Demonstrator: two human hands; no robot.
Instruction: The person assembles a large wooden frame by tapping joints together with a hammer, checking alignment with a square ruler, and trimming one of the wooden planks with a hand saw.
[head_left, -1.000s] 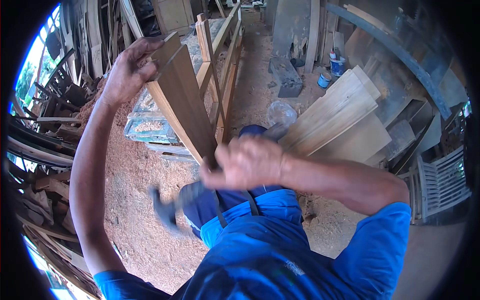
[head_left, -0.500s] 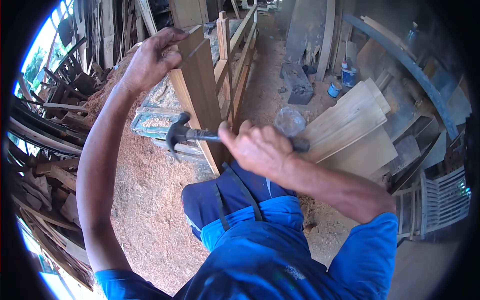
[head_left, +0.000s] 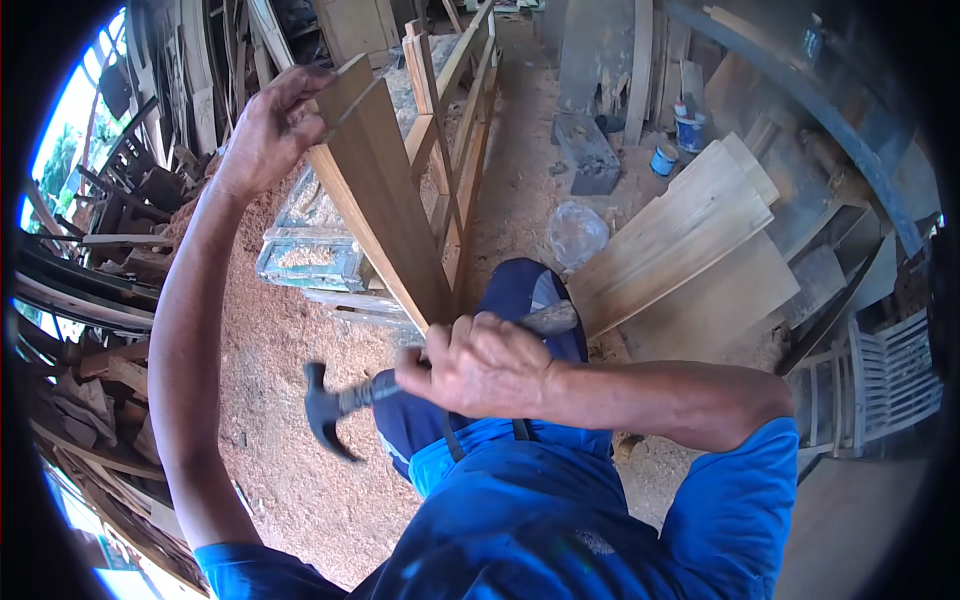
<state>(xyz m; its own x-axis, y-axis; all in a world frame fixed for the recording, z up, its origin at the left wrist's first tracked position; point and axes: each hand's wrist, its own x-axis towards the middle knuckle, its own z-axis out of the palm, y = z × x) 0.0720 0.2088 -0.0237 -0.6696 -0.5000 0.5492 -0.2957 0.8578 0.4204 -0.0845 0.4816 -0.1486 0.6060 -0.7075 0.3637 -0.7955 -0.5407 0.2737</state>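
Note:
My right hand (head_left: 480, 365) is wrapped round the handle of a claw hammer (head_left: 330, 412). The hammer's dark head points left, just past my knee and low over the sawdust, apart from the wood. My left hand (head_left: 268, 130) grips the upper end of a long wooden frame (head_left: 385, 190), its fingers curled over the top edge. The frame stands on edge and leans to the left, with its near lower corner close to my right hand. Behind that board, rails and crosspieces (head_left: 437, 150) run away from me.
A shavings-covered bench (head_left: 310, 262) stands under the frame's left side. Right of my leg lie flat boards (head_left: 675, 235) and a clear plastic bag (head_left: 578, 236). Farther off are a grey block (head_left: 588, 155) and blue tins (head_left: 664, 160). Scrap wood (head_left: 100, 385) is piled at the left.
My right hand has brought the hammer down and toward my body, away from the board. The frame's upper end, with my left hand on it, has shifted a little left.

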